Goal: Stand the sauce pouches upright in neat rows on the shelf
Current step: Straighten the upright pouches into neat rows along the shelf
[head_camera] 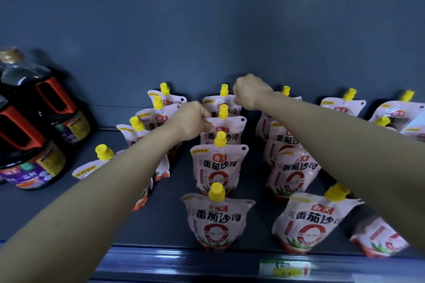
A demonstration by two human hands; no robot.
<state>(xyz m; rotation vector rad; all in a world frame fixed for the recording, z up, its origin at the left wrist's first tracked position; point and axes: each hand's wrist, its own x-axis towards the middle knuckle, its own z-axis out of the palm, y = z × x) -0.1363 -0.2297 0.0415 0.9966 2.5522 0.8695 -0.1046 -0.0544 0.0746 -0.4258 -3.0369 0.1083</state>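
- A person's left hand [190,122] curls its fingers around the upper left corner of a pink plastic sauce pouch with a yellow screw cap, the second pouch [230,132] from the back in the middle row of a dark grey metal shelf [170,225].
- The right hand [250,92], reaching further in, pinches the upper right corner of the rearmost pouch [211,108] of the same row, just beside its yellow spout.
- Both held pouches stand upright, one directly behind the other, close to the grey back panel [207,30].
- In front of them the third pouch [218,167] and the front pouch [217,220] stand upright in line, with the front one near the shelf's edge.
- The left row [158,125] of matching pouches runs diagonally under the left forearm, which partly hides it.
- The right row [296,174] stands beside the middle row, with its pouches turned slightly off square.
- More pouches [345,108] stand at the back on the far right.
- A tilted pouch [379,241] sits at the front right corner, partly covered by the right forearm.
- Two dark sauce jugs with orange-red handles [41,163] stand at the left end of the shelf, apart from the pouches.
- A green and yellow price label [285,269] is fixed to the front rail; its print is too blurred to read.
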